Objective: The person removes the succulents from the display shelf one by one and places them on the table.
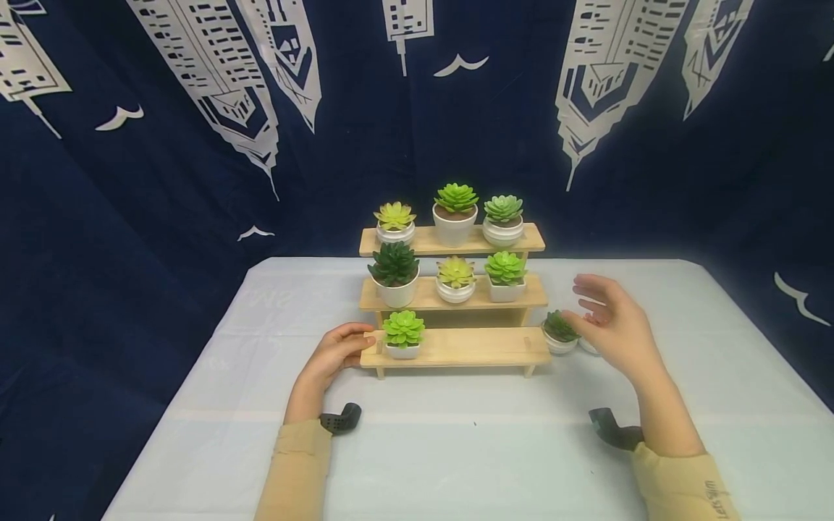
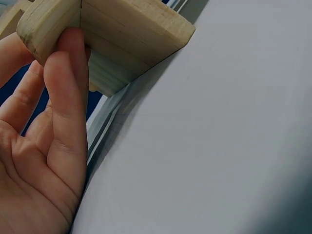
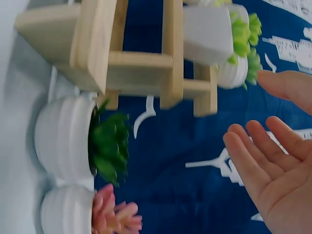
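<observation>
A three-tier wooden plant stand holds several potted succulents. My left hand grips the left end of its lowest shelf; in the left wrist view the fingers are at the board's end. Near that end sits a light-green succulent in a white pot. My right hand hovers with nothing in it, right of the stand. Close by on the table are a dark-green succulent and a pink succulent, both in white ribbed pots. The head view mostly hides the pink one behind my right hand.
Three potted succulents stand on the top shelf and three on the middle shelf. A white-covered table lies beneath. Behind it hangs a navy cloth with white building prints.
</observation>
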`<state>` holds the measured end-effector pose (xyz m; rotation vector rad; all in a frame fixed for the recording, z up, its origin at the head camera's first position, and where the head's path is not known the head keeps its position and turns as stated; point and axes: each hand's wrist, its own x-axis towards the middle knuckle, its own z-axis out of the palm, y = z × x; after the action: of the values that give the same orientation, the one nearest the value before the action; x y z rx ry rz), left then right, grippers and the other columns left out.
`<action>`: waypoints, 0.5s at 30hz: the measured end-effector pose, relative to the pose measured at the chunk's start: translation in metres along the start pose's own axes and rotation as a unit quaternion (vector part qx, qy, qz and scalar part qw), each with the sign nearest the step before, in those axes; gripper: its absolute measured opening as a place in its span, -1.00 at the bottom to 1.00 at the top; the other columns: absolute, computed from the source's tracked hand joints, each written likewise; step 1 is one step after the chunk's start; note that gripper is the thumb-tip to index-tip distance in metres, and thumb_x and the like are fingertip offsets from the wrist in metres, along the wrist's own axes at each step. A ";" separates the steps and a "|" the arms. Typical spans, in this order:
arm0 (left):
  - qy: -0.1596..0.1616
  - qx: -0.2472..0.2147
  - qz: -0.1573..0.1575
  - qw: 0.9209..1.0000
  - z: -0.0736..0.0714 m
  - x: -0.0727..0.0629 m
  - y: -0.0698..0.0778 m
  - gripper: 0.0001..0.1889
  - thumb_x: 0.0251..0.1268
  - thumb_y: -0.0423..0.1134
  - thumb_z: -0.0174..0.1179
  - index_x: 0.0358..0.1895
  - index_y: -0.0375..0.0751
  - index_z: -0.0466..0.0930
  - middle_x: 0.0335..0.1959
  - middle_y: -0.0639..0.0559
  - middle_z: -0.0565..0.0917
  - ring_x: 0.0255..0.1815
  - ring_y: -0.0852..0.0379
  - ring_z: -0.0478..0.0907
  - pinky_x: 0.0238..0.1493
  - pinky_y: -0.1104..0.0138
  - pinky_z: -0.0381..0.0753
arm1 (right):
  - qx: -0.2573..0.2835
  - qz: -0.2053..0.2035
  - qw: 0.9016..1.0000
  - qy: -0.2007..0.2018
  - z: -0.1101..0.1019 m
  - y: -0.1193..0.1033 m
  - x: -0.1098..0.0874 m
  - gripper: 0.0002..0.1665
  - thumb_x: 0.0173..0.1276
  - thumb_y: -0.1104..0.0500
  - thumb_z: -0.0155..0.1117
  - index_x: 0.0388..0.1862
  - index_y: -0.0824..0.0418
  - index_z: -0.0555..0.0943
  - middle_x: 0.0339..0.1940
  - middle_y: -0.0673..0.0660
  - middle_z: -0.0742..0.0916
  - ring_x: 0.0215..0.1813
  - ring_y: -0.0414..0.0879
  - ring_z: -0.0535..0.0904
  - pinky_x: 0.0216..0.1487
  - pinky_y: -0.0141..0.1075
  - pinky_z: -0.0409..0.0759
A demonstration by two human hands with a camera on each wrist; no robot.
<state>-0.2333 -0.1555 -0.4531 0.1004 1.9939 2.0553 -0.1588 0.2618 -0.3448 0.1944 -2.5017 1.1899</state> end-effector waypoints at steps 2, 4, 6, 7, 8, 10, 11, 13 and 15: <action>0.000 0.000 0.000 1.000 0.000 0.000 0.000 -0.61 0.22 -0.33 0.21 0.11 -0.38 0.46 -0.19 -0.01 0.60 -0.33 0.11 0.61 -0.30 0.31 0.61 | 0.011 -0.011 1.000 0.007 0.006 -0.003 -0.001 -0.32 0.19 0.24 0.38 0.26 0.30 0.35 0.18 0.31 0.53 0.13 0.23 0.49 0.07 -0.06 0.51; 0.001 -0.001 -0.001 1.000 0.000 0.000 0.000 -0.61 0.22 -0.33 0.22 0.10 -0.38 0.46 -0.20 -0.01 0.61 -0.33 0.11 0.61 -0.31 0.31 0.61 | 0.013 -0.023 1.000 0.015 0.011 -0.007 -0.002 -0.36 0.20 0.23 0.38 0.23 0.30 0.38 0.14 0.30 0.56 0.10 0.22 0.52 0.06 0.07 0.47; 0.001 -0.002 0.000 1.000 0.000 0.001 0.000 -0.61 0.21 -0.33 0.22 0.10 -0.39 0.47 -0.20 -0.01 0.61 -0.34 0.11 0.61 -0.31 0.31 0.61 | 0.017 -0.039 0.999 0.021 0.016 -0.010 -0.003 -0.39 0.19 0.27 0.38 0.20 0.33 0.39 0.11 0.29 0.57 0.07 0.20 0.54 0.05 0.11 0.46; 0.002 -0.003 0.000 1.000 0.000 0.001 0.000 -0.62 0.22 -0.33 0.22 0.09 -0.38 0.47 -0.20 -0.01 0.61 -0.34 0.11 0.61 -0.31 0.31 0.61 | 0.019 -0.048 0.998 0.023 0.019 -0.011 -0.003 -0.40 0.18 0.29 0.37 0.19 0.33 0.40 0.10 0.28 0.58 0.06 0.17 0.55 0.06 0.02 0.49; 0.003 -0.002 0.000 1.000 0.000 0.001 0.000 -0.62 0.22 -0.33 0.22 0.09 -0.38 0.47 -0.20 -0.01 0.61 -0.34 0.11 0.61 -0.31 0.31 0.61 | 0.019 -0.058 0.998 0.027 0.021 -0.012 -0.004 -0.41 0.18 0.31 0.38 0.18 0.34 0.40 0.08 0.26 0.59 0.04 0.10 0.57 0.06 -0.10 0.52; 0.005 -0.003 -0.001 1.000 0.000 0.001 0.000 -0.63 0.22 -0.34 0.21 0.08 -0.37 0.48 -0.20 -0.01 0.61 -0.34 0.11 0.61 -0.31 0.31 0.61 | 0.029 -0.074 0.996 0.030 0.025 -0.013 -0.004 -0.43 0.17 0.35 0.37 0.16 0.36 0.41 0.06 0.24 0.59 0.02 0.02 0.57 0.03 -0.35 0.53; 0.006 -0.003 -0.002 1.000 0.000 0.001 0.000 -0.64 0.21 -0.34 0.22 0.08 -0.37 0.48 -0.20 -0.02 0.61 -0.34 0.11 0.61 -0.31 0.31 0.61 | 0.037 -0.080 0.996 0.029 0.027 -0.014 -0.004 -0.43 0.16 0.37 0.36 0.15 0.37 0.41 0.05 0.24 0.59 0.01 -0.02 0.57 -0.01 -0.47 0.51; 0.006 -0.002 -0.003 1.000 0.000 0.001 0.000 -0.64 0.22 -0.34 0.21 0.08 -0.36 0.49 -0.20 -0.02 0.61 -0.34 0.11 0.61 -0.31 0.31 0.61 | 0.052 -0.089 0.994 0.024 0.031 -0.015 -0.004 -0.45 0.17 0.40 0.34 0.15 0.37 0.41 0.04 0.26 0.59 0.00 -0.04 0.57 -0.04 -0.58 0.47; 0.007 -0.004 -0.003 1.000 0.000 0.001 0.000 -0.64 0.21 -0.34 0.21 0.08 -0.36 0.49 -0.20 -0.02 0.60 -0.34 0.11 0.61 -0.31 0.31 0.61 | 0.064 -0.095 0.993 0.017 0.036 -0.016 -0.004 -0.46 0.17 0.41 0.33 0.14 0.38 0.42 0.04 0.28 0.59 0.00 0.01 0.57 -0.04 -0.59 0.46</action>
<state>-0.2339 -0.1552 -0.4529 0.0784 1.9917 2.0653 -0.1602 0.2238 -0.3560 0.4324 -2.3186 1.2634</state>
